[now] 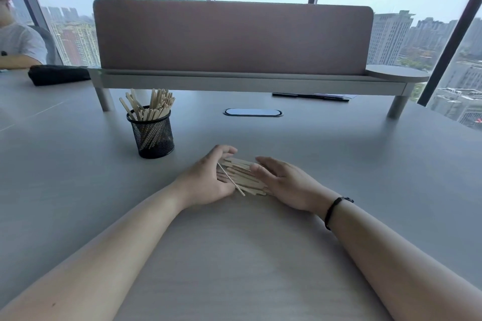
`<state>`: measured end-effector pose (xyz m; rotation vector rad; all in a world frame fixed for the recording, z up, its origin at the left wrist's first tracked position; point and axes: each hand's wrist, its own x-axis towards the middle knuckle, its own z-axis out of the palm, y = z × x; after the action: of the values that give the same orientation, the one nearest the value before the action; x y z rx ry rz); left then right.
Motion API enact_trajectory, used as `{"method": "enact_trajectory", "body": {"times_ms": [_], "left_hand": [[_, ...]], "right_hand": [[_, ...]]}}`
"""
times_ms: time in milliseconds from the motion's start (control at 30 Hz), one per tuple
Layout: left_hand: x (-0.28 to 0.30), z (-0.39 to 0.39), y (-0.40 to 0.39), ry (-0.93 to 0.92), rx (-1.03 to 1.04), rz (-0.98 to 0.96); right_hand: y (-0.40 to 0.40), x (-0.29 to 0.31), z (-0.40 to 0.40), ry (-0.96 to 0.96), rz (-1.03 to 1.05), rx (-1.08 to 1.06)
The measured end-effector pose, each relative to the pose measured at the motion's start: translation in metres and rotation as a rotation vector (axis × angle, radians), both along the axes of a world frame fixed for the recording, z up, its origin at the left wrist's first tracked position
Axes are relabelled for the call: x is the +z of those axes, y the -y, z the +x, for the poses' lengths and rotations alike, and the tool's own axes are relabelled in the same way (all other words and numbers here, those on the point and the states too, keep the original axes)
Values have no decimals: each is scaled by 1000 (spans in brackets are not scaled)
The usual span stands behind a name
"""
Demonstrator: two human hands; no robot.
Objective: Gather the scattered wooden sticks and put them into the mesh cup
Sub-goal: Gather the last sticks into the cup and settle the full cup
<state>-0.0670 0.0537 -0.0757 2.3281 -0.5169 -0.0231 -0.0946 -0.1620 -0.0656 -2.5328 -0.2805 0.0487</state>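
A pile of pale wooden sticks [243, 174] lies flat on the grey table, pressed together between my two hands. My left hand [208, 180] cups the pile's left side with its fingers bent over the far edge. My right hand [284, 182] pushes against the right side with straight fingers. One thin stick [232, 180] lies slanted across the pile by my left palm. The black mesh cup [152, 133] stands upright to the far left of the hands, with several sticks standing in it.
A raised shelf with a brown divider panel [232, 36] spans the table's far side. An oval cable port [253, 112] sits ahead of the hands. Black pens [310, 96] lie under the shelf. A black pouch [58, 74] and another person [15, 41] are far left.
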Motion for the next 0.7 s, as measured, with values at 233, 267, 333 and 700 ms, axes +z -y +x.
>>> {"method": "enact_trajectory", "body": {"times_ms": [233, 267, 333, 700], "left_hand": [[-1, 3, 19, 54, 48, 293], [-2, 2, 19, 66, 31, 315], [-2, 1, 14, 100, -8, 376], [6, 2, 14, 24, -1, 374]], "right_hand": [[-19, 5, 4, 36, 111, 29], [-17, 5, 3, 29, 147, 29], [-11, 5, 4, 29, 214, -7], [-25, 12, -3, 18, 827, -447]]}}
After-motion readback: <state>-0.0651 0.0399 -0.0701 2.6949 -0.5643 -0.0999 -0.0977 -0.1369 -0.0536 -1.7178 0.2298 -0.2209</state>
